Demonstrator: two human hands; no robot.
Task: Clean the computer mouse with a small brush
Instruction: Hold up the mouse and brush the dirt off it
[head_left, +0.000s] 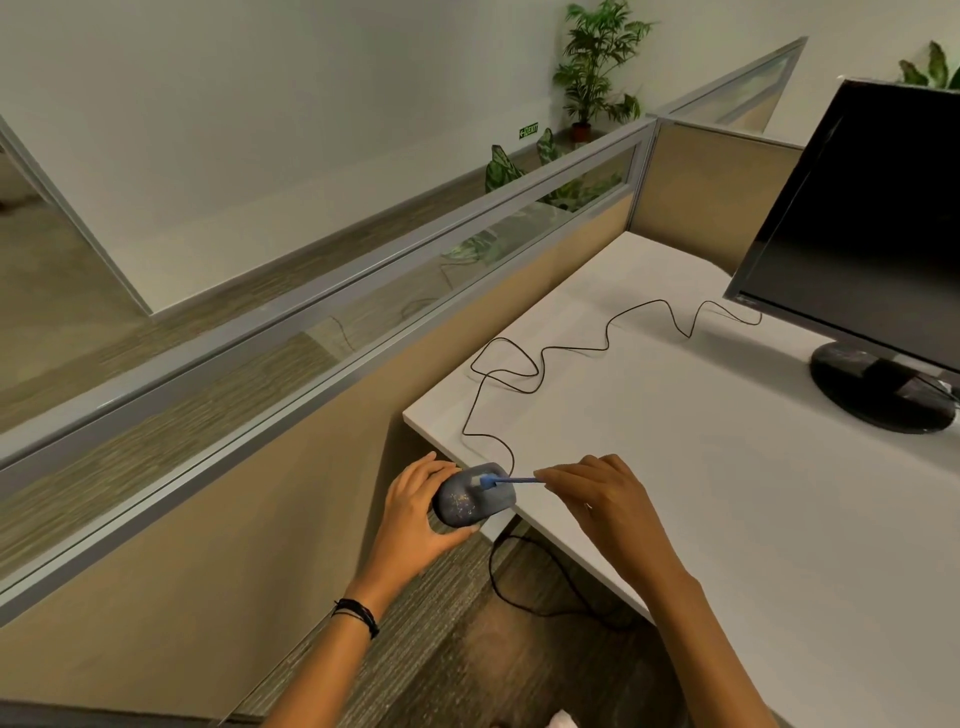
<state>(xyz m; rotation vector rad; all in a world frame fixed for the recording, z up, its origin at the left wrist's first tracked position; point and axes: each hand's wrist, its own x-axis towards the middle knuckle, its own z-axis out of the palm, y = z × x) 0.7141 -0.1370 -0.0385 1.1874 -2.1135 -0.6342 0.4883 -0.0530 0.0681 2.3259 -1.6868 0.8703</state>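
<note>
A dark grey wired mouse speckled with bits of dust is held at the near left corner of the white desk, partly off its edge. My left hand grips it from the left side and underneath. My right hand pinches the thin blue handle of a small brush. The brush's blue head touches the front top of the mouse. The mouse's black cable snakes across the desk toward the monitor.
A black monitor on a round base stands at the desk's right back. A beige partition with a glass strip runs along the left. Another black cable hangs below the desk edge over the carpet floor.
</note>
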